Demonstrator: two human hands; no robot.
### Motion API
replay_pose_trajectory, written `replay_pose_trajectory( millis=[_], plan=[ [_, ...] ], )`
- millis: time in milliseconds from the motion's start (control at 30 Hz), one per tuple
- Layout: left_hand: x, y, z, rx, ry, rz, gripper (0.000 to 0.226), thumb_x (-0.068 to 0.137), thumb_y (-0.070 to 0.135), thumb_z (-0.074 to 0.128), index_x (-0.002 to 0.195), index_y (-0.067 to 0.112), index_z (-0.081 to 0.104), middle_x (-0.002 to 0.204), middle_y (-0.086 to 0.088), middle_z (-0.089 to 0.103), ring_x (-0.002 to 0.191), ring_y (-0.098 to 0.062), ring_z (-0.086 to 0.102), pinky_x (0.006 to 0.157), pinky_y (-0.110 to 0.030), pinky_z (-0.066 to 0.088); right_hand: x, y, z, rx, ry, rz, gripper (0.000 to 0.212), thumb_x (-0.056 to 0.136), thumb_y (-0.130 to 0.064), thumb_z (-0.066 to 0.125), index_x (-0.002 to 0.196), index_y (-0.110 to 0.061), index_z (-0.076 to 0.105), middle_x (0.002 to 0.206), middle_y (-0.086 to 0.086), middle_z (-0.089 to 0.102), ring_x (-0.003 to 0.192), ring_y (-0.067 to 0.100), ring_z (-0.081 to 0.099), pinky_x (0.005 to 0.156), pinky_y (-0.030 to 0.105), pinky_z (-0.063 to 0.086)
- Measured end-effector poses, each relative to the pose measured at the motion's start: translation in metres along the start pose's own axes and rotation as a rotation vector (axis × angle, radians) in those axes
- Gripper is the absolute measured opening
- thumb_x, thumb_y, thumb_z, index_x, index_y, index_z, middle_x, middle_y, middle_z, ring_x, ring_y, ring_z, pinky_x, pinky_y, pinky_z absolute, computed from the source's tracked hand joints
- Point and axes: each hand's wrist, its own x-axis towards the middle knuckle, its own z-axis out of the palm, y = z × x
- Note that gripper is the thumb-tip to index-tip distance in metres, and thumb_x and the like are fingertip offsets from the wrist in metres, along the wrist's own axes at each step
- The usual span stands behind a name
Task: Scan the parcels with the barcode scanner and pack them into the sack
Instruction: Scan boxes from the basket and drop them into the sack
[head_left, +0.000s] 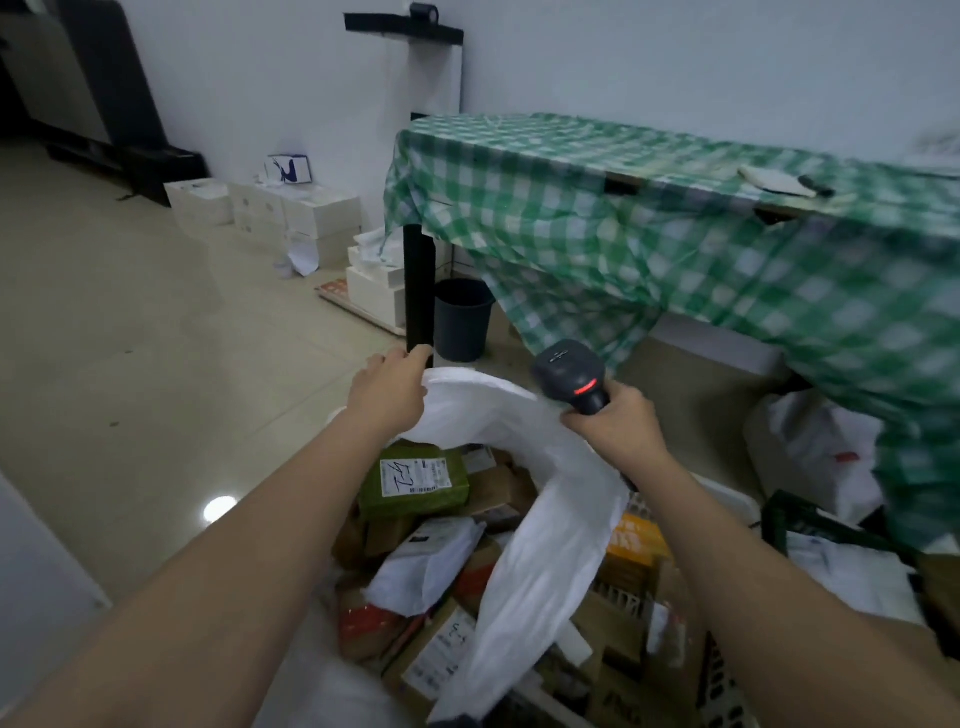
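Parcels (415, 483) below sack (519, 415), both hands (387, 395) on rim.

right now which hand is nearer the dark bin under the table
Left. The left hand grips the sack rim just below the bin. The right hand, holding the scanner, sits farther right and lower.

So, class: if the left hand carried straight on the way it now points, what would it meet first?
Probably the black table leg: the left hand, gripping the sack rim, points up and away, its fingertips already near the leg's foot. Depth is unclear; the bin stands just beyond.
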Motion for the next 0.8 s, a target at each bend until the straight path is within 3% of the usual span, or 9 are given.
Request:
replay_pose_trajectory(
  millis=[100,200,300,400,533,667,800],
  plan=[
    [-0.028,0.029,0.000,-0.020,0.028,0.074,0.058,0.096,0.020,0.054,0.148,0.022,0.028,0.148,-0.012,0.036,0.134,-0.034,0.032,0.109,-0.045,0.031,-0.035,0.016,-0.028,0.003,0.021,0.057,0.018,0.073,-0.012,0.072,0.089,-0.010,0.064,0.078,0.004,0.064,0.072,0.018,0.057,0.055,0.026,0.041],
    [-0.056,0.067,0.005,-0.060,0.155,0.146,0.054,0.094,0.019,0.057,0.144,0.020,0.037,0.153,-0.014,0.026,0.141,-0.033,0.020,0.114,-0.045,0.020,-0.073,0.038,-0.058,0.000,0.054,0.137,0.017,0.072,-0.013,0.073,0.086,-0.014,0.065,0.080,0.006,0.068,0.074,0.022,0.063,0.057,0.027,0.044],
    [-0.085,0.107,0.019,-0.145,0.283,0.246,0.046,0.090,0.014,0.059,0.135,0.015,0.049,0.148,-0.016,0.033,0.136,-0.035,0.026,0.111,-0.043,0.024,-0.111,0.065,-0.085,-0.069,0.048,0.168,0.012,0.073,-0.012,0.074,0.076,-0.015,0.063,0.068,0.002,0.065,0.066,0.018,0.062,0.056,0.027,0.046],
    [-0.113,0.142,0.044,-0.291,0.287,0.361,0.036,0.089,0.010,0.056,0.125,0.013,0.055,0.137,-0.012,0.043,0.127,-0.029,0.035,0.101,-0.037,0.035,-0.139,0.098,-0.103,-0.137,0.004,0.211,0.012,0.075,-0.012,0.073,0.085,-0.010,0.066,0.071,0.004,0.066,0.064,0.011,0.060,0.052,0.017,0.044],
    [-0.141,0.168,0.100,-0.370,0.122,0.422,0.027,0.095,0.016,0.051,0.121,0.017,0.055,0.121,-0.005,0.048,0.112,-0.021,0.043,0.084,-0.028,0.038,-0.159,0.152,-0.106,-0.168,-0.037,0.300,0.016,0.076,-0.017,0.072,0.086,-0.007,0.066,0.078,0.013,0.067,0.073,0.024,0.063,0.058,0.029,0.043],
    [-0.151,0.176,0.166,-0.339,-0.187,0.410,0.022,0.096,0.021,0.053,0.117,0.016,0.059,0.115,-0.005,0.056,0.103,-0.023,0.054,0.082,-0.036,0.048,-0.163,0.202,-0.092,-0.140,-0.018,0.373,0.023,0.077,-0.023,0.074,0.084,-0.002,0.066,0.078,0.017,0.068,0.076,0.029,0.065,0.065,0.039,0.051],
    [-0.148,0.180,0.224,-0.242,-0.445,0.327,0.020,0.095,0.021,0.055,0.110,0.012,0.065,0.107,-0.007,0.065,0.097,-0.026,0.061,0.083,-0.040,0.052,-0.152,0.239,-0.067,-0.133,-0.027,0.414,0.017,0.081,-0.023,0.071,0.078,-0.008,0.064,0.069,0.007,0.063,0.071,0.024,0.061,0.060,0.029,0.042]
  ],
)
